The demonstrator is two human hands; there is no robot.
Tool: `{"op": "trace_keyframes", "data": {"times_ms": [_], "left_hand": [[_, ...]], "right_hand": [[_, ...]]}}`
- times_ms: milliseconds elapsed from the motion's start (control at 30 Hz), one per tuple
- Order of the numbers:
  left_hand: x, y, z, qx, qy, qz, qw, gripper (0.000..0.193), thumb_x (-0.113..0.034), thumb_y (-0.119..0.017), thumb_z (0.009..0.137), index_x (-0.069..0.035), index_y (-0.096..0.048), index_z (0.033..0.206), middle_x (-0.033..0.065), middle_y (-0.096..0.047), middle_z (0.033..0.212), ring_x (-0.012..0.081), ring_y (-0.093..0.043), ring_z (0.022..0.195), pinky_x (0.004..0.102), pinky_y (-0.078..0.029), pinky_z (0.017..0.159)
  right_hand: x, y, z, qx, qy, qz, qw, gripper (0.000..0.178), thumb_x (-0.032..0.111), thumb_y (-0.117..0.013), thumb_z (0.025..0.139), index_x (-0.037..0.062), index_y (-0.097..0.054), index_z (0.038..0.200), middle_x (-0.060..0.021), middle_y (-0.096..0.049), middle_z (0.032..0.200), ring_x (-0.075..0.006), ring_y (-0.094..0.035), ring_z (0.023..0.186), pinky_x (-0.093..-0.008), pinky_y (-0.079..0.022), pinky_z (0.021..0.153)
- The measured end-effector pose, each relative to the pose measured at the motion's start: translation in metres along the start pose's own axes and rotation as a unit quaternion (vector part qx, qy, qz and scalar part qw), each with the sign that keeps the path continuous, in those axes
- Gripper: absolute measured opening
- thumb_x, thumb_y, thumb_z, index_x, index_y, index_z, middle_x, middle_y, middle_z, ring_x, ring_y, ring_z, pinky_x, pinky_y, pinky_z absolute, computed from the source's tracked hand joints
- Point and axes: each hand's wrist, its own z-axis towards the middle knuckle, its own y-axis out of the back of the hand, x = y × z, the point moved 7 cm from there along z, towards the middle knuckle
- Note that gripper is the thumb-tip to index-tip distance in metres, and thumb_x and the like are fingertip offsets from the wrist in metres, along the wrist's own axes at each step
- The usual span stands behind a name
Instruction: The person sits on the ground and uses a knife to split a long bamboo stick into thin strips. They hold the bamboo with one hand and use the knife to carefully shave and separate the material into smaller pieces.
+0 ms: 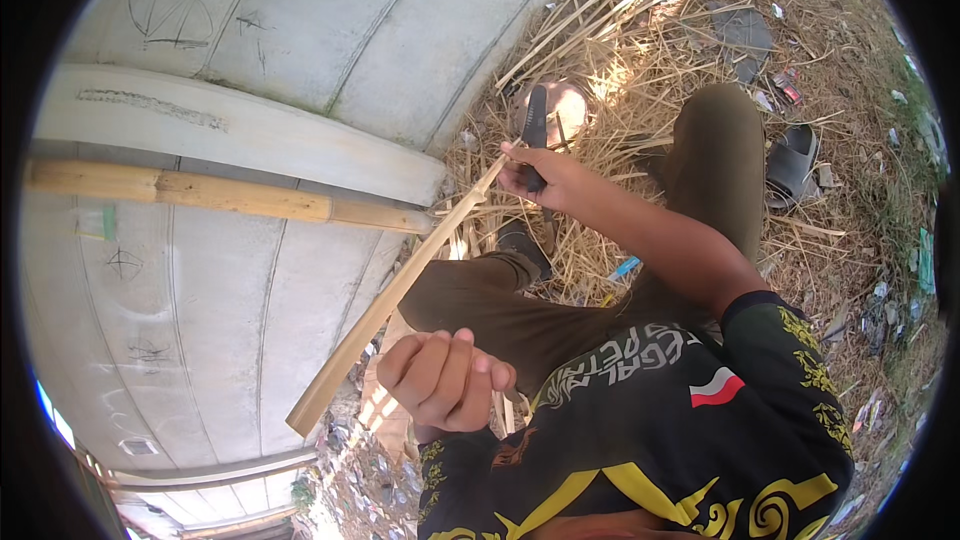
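A long split bamboo strip (385,308) slants from the upper middle down to the left, its wide end nearest me. My right hand (535,178) is closed at the strip's narrow far end, where a frayed sliver stands out. A dark knife (536,116) is also in that hand, its black upper part sticking up past the fingers; the hand hides part of it. My left hand (445,380) is curled into a fist in front of my chest, to the right of the strip's wide end. Nothing shows sticking out of it.
Left stands a pale panel wall (230,280) with a bamboo pole (180,188) along it. Bamboo slivers (600,20) and dry straw litter the ground. A round block (560,110) lies beyond my right hand. A grey sandal (793,166) rests right of my bent knee (715,160).
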Motion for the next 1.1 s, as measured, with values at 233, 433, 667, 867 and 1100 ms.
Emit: {"op": "trace_keyframes", "data": {"times_ms": [233,433,667,867,1100], "left_hand": [[0.058,0.055,0.013,-0.404,0.310,-0.071,0.858,0.026,-0.033,-0.051,0.099,-0.008,-0.050,0.107,0.0054,-0.046,0.076,0.0185,-0.045,0.086,0.0333,-0.039,0.072],[0.080,0.009,0.025,-0.346,0.415,-0.572,0.618,0.047,-0.038,-0.048,0.103,-0.016,-0.037,0.064,0.0007,-0.030,0.059,0.0122,-0.030,0.055,0.0270,-0.026,0.050],[0.135,-0.010,0.039,-0.384,0.483,-0.424,0.664,0.050,-0.021,-0.056,0.100,-0.016,-0.023,0.063,-0.0045,-0.017,0.053,0.0080,-0.012,0.045,0.0298,-0.011,0.045],[0.148,-0.010,0.048,-0.392,0.550,-0.250,0.694,0.051,-0.015,-0.062,0.097,-0.016,-0.024,0.062,-0.0049,-0.018,0.053,0.0072,-0.018,0.045,0.0268,-0.014,0.044],[0.218,-0.061,0.050,-0.399,0.582,-0.249,0.663,0.040,-0.010,-0.068,0.090,-0.010,-0.034,0.069,-0.0018,-0.024,0.058,0.0099,-0.024,0.050,0.0277,-0.021,0.048]], "right_hand": [[-0.006,0.001,0.000,-0.011,-0.019,-0.046,0.999,0.026,0.014,-0.079,0.087,0.0013,-0.058,0.097,-0.0089,-0.061,0.089,-0.0223,-0.067,0.080,-0.0301,-0.065,0.071],[0.001,-0.001,-0.010,-0.028,-0.008,-0.093,0.995,0.024,0.017,-0.073,0.093,0.0024,-0.057,0.101,-0.0078,-0.060,0.086,-0.0217,-0.067,0.075,-0.0312,-0.064,0.068],[0.004,0.008,-0.025,-0.068,0.069,-0.214,0.972,0.018,0.021,-0.066,0.096,0.0087,-0.054,0.095,-0.0012,-0.052,0.071,-0.0121,-0.052,0.055,-0.0285,-0.051,0.050],[-0.001,0.038,-0.002,-0.115,0.182,-0.449,0.867,0.022,0.022,-0.065,0.091,0.0059,-0.055,0.080,-0.0026,-0.052,0.061,-0.0133,-0.050,0.049,-0.0321,-0.043,0.048],[0.002,0.105,0.063,-0.164,0.199,-0.605,0.753,0.037,0.035,-0.064,0.089,-0.0013,-0.069,0.096,-0.0210,-0.069,0.082,-0.0344,-0.070,0.076,-0.0446,-0.054,0.071]]}}
